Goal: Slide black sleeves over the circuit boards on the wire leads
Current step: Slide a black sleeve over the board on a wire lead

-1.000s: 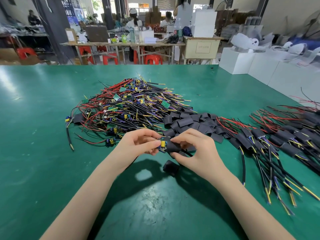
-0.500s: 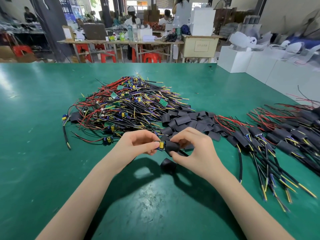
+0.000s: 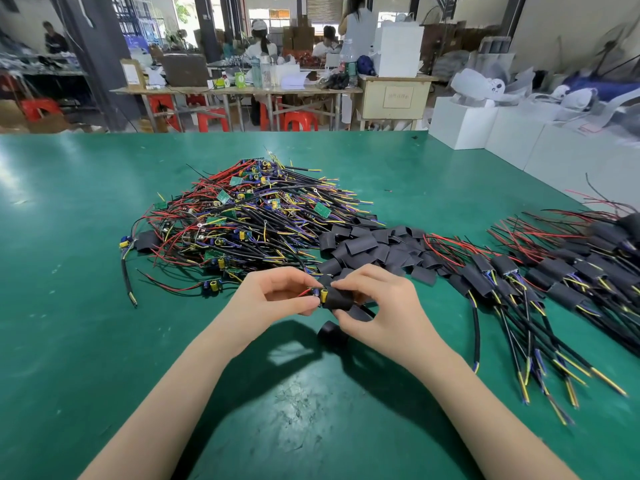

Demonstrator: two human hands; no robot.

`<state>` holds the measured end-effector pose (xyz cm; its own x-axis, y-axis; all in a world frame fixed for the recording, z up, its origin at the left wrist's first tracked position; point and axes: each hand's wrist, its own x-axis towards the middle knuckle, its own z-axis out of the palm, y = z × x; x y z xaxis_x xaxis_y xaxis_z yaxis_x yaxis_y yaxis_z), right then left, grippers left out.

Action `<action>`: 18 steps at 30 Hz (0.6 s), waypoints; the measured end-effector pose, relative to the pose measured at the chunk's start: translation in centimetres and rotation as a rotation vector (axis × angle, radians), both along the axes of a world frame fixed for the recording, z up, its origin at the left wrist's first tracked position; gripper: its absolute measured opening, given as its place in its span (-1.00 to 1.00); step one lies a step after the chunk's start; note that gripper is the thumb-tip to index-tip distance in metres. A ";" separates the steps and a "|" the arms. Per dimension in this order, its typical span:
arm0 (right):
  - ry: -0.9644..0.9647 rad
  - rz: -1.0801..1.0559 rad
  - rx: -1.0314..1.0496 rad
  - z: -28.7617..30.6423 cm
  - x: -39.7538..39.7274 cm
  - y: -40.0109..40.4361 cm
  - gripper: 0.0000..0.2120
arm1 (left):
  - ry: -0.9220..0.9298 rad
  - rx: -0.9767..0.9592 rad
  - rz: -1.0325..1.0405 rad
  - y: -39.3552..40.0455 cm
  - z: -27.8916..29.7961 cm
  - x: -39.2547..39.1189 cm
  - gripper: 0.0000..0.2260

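Observation:
My left hand (image 3: 273, 295) pinches a small circuit board (image 3: 320, 294) with a yellow capacitor by its left end. My right hand (image 3: 377, 303) pinches a black sleeve (image 3: 337, 299) that covers the board's right part; the capacitor end still shows. A second black sleeve (image 3: 333, 333) lies on the table just below my right hand. Behind my hands lies a heap of bare boards on red, black and yellow wire leads (image 3: 249, 220). A pile of loose black sleeves (image 3: 374, 247) sits right of it.
Sleeved wire leads (image 3: 540, 282) lie in rows at the right of the green table (image 3: 86, 341). One lead with a sleeve (image 3: 145, 241) lies at the heap's left edge. White boxes (image 3: 485, 126) stand beyond the table's right corner; people work at far tables.
The sleeve has slid a little further left over the board between my hands. The camera view has shifted slightly; both hands stay in place.

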<state>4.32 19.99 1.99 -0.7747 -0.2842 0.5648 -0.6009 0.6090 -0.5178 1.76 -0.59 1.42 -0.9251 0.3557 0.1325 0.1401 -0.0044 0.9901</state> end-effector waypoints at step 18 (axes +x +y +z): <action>-0.044 -0.227 0.068 0.3 0.3 -0.1 -0.75 | -0.270 0.157 0.068 -0.7 0.6 -0.3 -0.83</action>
